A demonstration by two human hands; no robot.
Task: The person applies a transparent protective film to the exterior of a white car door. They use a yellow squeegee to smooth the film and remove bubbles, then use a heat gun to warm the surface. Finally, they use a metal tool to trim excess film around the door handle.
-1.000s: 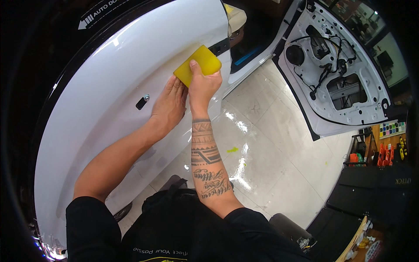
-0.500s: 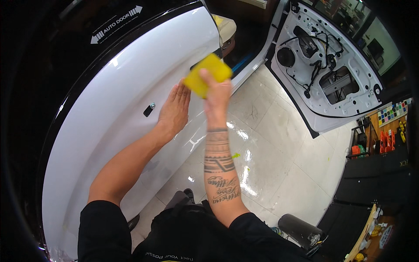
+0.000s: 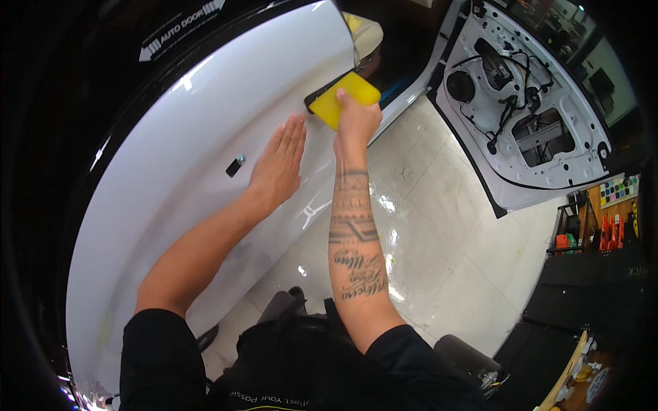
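My right hand (image 3: 358,123) grips a flat yellow squeegee (image 3: 360,89), thumb across its face, over a dark recess (image 3: 314,94) near the right edge of a glossy white car door panel (image 3: 164,178). Lower and to the left, my left hand (image 3: 277,157) lies flat on the panel, fingers stretched toward the squeegee, with nothing in it. Just left of that hand is a small black opening (image 3: 232,168) with a metal fitting.
An open door (image 3: 480,116) with exposed wiring stands at the right. Below it are the tiled floor (image 3: 445,260), racks of coloured tools (image 3: 610,233), black panels (image 3: 562,294) and a dark cylinder (image 3: 459,356). A cream seat (image 3: 367,38) shows beyond the panel.
The squeegee in my right hand has moved rightward from beside my left fingertips, leaving a gap between them. My left hand stays flat on the panel.
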